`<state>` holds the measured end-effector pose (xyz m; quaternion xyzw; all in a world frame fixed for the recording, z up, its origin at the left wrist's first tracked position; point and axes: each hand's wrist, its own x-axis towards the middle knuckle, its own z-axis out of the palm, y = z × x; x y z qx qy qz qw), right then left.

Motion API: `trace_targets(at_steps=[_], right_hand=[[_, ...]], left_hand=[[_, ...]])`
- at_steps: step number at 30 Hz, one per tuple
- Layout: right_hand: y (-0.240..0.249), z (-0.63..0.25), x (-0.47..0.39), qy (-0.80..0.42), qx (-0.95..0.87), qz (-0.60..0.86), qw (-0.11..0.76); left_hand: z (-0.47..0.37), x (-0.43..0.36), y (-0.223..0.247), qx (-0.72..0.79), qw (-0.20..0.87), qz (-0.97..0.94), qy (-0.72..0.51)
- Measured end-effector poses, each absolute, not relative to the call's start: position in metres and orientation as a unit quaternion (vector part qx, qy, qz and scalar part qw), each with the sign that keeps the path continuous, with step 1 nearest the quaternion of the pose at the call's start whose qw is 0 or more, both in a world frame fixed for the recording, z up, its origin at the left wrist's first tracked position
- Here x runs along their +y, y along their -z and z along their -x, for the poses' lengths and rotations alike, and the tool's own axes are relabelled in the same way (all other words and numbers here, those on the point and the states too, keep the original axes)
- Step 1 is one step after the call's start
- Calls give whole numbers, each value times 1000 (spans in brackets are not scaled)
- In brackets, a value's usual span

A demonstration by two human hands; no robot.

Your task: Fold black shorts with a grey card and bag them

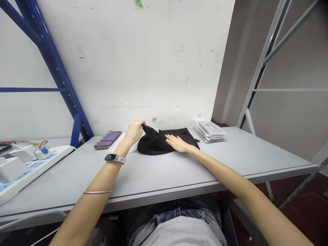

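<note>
A soft black cloth item [156,147] lies on the table near the wall, rounded at its left end and squarer at its right, with a small tab or cord end at the right edge. Its exact kind I cannot make out. My left hand [135,131] pinches a corner of this black cloth and lifts it above the surface. Flat on the middle of the cloth rests my right hand [178,142], fingers stretched out to the left. A white sheet or bag [132,148] lies partly hidden beneath my left hand.
A phone [107,140] lies left of the cloth. Stacked white printed packets [211,131] sit to the right, by the wall. A white power strip [38,169] with plugged-in adapters runs along the table's left side. Blue metal posts [56,68] rise at the left.
</note>
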<state>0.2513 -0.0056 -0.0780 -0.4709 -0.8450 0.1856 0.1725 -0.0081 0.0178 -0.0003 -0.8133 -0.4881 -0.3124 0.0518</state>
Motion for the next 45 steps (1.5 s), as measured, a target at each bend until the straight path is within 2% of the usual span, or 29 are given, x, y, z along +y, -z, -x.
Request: trace_targets(at_steps=[2, 7, 12, 14, 17, 22, 25, 27, 33, 40, 45], right_hand=[[70, -261, -3, -185, -815, 497, 232], [57, -285, 5, -166, -728, 548, 377], [54, -296, 8, -169, -674, 546, 468], [54, -296, 8, -154, -679, 541, 472], [57, -291, 7, -123, -714, 535, 434], [72, -274, -2, -93, -829, 496, 240], [84, -265, -6, -96, -858, 487, 134], [90, -262, -7, -94, -862, 487, 110], [82, -268, -3, -117, -848, 495, 150], [54, -298, 4, -94, -741, 557, 364], [53, -304, 8, -106, -708, 574, 397]], left_hand=[[-13, 17, -7, -456, 90, 825, 321], [-80, 9, -7, -385, 94, 883, 250], [-112, 6, 23, -320, 31, 936, 146], [-105, 9, 30, -332, 11, 928, 169], [-83, 15, 34, -414, 7, 888, 201], [-59, 20, 37, -610, -27, 775, 162], [-61, 19, 43, -633, -107, 752, 150], [-66, 16, 46, -641, -125, 739, 165], [-70, 17, 54, -649, -127, 720, 209], [-29, 33, 22, -655, -183, 693, 240], [-16, 31, -26, -679, -49, 711, 178]])
